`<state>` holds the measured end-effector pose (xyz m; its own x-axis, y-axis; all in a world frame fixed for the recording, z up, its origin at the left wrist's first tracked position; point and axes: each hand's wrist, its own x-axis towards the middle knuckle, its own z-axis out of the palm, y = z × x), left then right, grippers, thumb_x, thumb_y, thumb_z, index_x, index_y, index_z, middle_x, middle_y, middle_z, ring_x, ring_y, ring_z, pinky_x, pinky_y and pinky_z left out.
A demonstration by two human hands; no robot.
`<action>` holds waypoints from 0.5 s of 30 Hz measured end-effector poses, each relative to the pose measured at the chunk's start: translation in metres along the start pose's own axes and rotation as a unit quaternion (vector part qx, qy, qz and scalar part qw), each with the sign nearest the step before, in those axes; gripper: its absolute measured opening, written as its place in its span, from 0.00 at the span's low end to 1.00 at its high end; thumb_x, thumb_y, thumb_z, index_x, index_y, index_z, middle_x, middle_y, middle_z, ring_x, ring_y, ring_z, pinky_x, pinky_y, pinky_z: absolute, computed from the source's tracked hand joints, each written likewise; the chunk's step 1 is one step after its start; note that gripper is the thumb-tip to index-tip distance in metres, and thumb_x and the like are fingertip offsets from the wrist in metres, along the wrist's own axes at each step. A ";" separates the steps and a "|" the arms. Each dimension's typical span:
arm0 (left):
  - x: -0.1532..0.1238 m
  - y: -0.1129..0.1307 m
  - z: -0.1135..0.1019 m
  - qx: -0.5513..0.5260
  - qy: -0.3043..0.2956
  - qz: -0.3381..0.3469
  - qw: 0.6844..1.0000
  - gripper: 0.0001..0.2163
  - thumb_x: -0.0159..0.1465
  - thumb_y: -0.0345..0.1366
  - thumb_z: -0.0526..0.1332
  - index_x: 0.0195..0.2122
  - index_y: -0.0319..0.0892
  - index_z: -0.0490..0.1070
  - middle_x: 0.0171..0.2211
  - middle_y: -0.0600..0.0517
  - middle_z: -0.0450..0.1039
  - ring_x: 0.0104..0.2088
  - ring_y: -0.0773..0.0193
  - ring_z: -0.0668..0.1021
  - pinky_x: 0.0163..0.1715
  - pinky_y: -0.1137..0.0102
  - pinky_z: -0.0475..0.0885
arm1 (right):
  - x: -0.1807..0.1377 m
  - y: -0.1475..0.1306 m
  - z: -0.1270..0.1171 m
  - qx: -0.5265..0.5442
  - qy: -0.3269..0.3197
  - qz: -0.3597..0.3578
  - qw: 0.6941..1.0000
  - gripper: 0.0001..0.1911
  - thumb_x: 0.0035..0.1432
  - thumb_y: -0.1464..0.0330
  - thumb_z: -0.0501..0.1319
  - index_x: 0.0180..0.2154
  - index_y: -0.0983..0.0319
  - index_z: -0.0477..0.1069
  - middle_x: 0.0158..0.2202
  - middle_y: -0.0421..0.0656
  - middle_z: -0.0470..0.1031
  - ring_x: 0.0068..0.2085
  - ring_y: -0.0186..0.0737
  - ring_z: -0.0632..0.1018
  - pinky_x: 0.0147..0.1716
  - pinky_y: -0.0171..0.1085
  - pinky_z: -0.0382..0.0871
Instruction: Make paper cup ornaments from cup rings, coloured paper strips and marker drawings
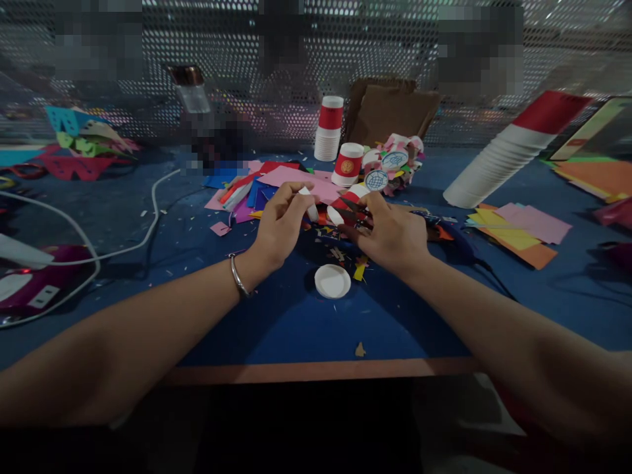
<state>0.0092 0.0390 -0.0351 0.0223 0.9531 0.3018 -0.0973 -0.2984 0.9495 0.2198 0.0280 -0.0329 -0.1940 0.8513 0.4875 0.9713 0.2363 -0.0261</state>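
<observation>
My left hand (283, 220), with a bangle at the wrist, pinches a small white paper piece (311, 208) between thumb and fingers. A pair of dark scissors (351, 209) is in my right hand (395, 227), its blades pointing left toward the white piece and looking parted. Just behind the blades lies a red-and-white paper cup (354, 192), partly hidden by my right hand. On the blue table below my hands rests a round white cup base (332, 282) with a low rim. Small paper scraps (338, 253) are scattered between it and my hands.
Coloured paper sheets (281, 176) lie behind my left hand. An upright cup (347, 164), a cup stack (328, 128) and a leaning stack (508, 155) stand farther back. At right is a blue glue gun (461, 242); at left, a white cable (154, 204) crosses the table.
</observation>
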 end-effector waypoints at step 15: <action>-0.001 0.003 -0.001 -0.039 -0.001 -0.001 0.999 0.08 0.66 0.35 0.59 0.44 0.44 0.75 0.37 0.48 0.80 0.42 0.60 0.82 0.40 0.68 0.76 | 0.004 0.002 0.003 -0.004 -0.006 -0.004 1.000 0.20 0.67 0.58 0.62 0.54 0.61 0.71 0.44 0.53 0.86 0.38 0.55 0.84 0.29 0.41 0.52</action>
<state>0.0081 0.0376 -0.0326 0.0249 0.9536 0.3001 -0.1754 -0.2914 0.9404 0.2201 0.0330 -0.0332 -0.2041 0.8552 0.4765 0.9706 0.2402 -0.0155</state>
